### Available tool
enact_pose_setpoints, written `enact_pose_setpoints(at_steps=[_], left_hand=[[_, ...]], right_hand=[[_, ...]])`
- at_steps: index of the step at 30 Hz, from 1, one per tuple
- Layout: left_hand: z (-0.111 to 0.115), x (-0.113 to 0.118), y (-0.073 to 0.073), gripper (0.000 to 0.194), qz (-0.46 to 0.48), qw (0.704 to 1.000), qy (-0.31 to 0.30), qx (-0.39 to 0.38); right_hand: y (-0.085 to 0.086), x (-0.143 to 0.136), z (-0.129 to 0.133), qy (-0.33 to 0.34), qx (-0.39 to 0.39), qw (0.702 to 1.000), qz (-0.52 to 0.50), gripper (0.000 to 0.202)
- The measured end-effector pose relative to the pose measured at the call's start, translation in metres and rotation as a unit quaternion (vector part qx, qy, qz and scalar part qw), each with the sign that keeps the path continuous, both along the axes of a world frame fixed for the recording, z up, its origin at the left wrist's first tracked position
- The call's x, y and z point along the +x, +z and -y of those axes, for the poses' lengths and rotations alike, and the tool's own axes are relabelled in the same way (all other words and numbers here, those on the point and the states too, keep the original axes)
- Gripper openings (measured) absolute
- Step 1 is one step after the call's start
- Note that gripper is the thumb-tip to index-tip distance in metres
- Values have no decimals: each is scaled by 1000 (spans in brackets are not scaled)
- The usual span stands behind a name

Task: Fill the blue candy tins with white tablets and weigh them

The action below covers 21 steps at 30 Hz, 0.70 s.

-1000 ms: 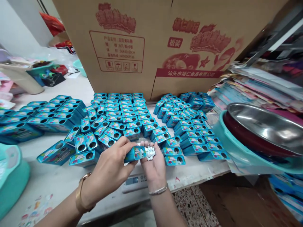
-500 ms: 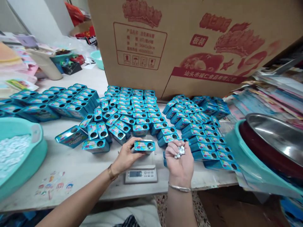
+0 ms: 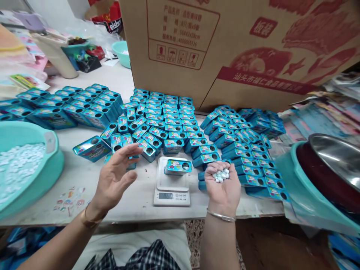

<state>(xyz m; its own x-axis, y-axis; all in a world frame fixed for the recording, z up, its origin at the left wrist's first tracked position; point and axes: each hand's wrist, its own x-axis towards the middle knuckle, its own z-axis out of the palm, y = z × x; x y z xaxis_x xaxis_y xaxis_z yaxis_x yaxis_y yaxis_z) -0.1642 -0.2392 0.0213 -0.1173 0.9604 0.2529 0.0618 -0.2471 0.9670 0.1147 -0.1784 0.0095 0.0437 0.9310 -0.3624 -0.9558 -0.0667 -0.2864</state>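
- The back of the white table (image 3: 140,195) is closed off by a large brown carton (image 3: 180,73) printed in red
- The space before the carton is filled by rows of blue tins (image 3: 171,116), set upright in several blocks; those at the middle left are turned at odd angles
- Several tins just behind the right hand (image 3: 223,191) are partly hidden by it
- The left edge is taken up by a teal basin (image 3: 53,150), in which a heap of white sweets is held
- At the right, a steel bowl (image 3: 337,161) is nested in a dark red bowl (image 3: 305,165), which is set in another teal tub (image 3: 292,180)
- A white scale (image 3: 161,180) is placed between the hands, its display lit
- The single tin (image 3: 177,167) is stood on the scale's platform, touched by neither hand; its top is printed with lettering, and a round dark hole is seen at its right end, with something pale inside
- The left hand (image 3: 118,178) is held apart from the scale, its fingers and thumb spread, with nothing gripped
- The right hand is turned palm up, its fingers curled around small white pieces (image 3: 221,175)
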Motion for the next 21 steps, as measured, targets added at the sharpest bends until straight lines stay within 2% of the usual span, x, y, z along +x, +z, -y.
enact_pose_setpoints(at_steps=[5, 12, 16, 19, 21], left_hand=[[0, 10, -5, 58, -17, 999, -48, -9], [-13, 32, -7, 59, -84, 992, -97, 19], [-18, 42, -9, 62, -110, 988, -100, 34], [-21, 50, -8, 66, -166, 981, -82, 61], [-24, 59, -3, 59, -214, 971, -59, 86]], right_hand=[[0, 0, 0, 0, -6, 1000, -20, 17], [1, 2, 1, -11, -10, 1000, -27, 16], [2, 1, -1, -13, -13, 1000, -24, 17], [4, -4, -4, -8, -7, 1000, -9, 20], [7, -11, -7, 6, 3, 1000, -3, 21]])
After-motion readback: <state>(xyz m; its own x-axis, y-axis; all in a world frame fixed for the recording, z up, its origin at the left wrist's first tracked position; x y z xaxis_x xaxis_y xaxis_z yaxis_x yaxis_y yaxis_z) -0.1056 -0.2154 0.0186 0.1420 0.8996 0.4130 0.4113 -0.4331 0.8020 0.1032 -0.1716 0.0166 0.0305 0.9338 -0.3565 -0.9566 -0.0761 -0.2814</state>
